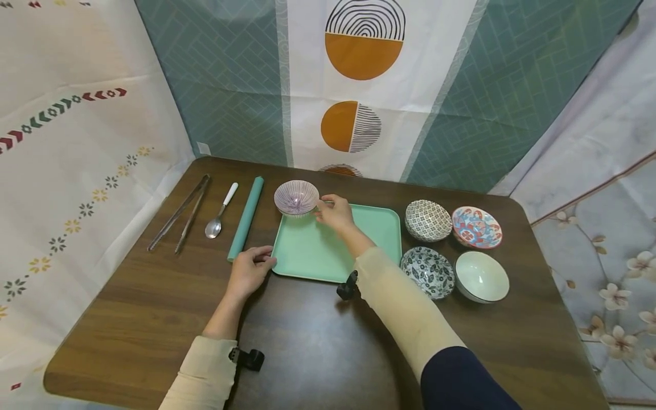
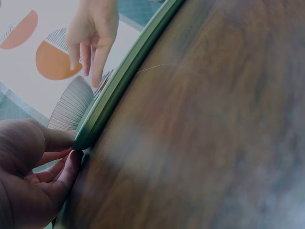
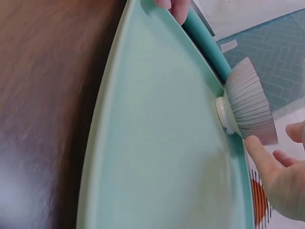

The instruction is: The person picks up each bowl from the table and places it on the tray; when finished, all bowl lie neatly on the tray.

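A light-green rectangular tray lies on the table. At its near left corner my left hand pinches the rim; the left wrist view shows the fingers of that hand right at the tray's edge. On the far left corner stands a small bowl with thin purple stripes, upright. My right hand is at this bowl's right side, fingers extended and spread. In the right wrist view one fingertip meets the striped outer wall, while the others stand apart from it.
Left of the tray lie a rolled teal mat, a white-handled spoon and metal tongs. To its right stand a brown-patterned bowl, a red-and-blue bowl, a dark floral bowl and a plain pale bowl.
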Available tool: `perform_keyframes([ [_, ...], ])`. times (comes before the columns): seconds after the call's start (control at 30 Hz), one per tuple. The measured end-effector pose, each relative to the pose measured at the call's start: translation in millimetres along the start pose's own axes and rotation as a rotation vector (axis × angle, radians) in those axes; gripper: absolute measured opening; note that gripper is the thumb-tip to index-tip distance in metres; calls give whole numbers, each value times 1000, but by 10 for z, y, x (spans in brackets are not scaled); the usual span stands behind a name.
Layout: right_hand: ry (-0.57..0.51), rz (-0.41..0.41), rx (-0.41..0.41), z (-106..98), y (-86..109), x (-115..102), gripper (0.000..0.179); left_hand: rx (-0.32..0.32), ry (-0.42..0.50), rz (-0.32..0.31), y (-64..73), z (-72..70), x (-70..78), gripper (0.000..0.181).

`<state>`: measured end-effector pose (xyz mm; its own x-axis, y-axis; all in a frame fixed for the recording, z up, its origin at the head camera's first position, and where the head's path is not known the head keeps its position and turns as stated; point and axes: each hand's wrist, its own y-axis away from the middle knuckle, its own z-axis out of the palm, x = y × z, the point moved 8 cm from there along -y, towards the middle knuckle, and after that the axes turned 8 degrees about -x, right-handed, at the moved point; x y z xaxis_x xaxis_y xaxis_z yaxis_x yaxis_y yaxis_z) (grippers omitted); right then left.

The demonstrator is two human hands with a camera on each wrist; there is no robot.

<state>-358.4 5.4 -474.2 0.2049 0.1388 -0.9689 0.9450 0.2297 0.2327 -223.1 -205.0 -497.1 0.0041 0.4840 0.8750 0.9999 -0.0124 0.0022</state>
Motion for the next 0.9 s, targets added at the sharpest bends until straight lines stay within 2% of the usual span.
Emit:
perform_keyframes([
  [0.23,52,-39,-31,-160,132,-12,43,-22,9,-16,18,9,-1,31],
  [0.5,155,-70,-15,-431,357,-91,44,-43,-3,-14,74,7,-17,32],
  [0.9,141,-85,-9,-854,717,-104,44,-83,23,-21,120,14,-36,32],
])
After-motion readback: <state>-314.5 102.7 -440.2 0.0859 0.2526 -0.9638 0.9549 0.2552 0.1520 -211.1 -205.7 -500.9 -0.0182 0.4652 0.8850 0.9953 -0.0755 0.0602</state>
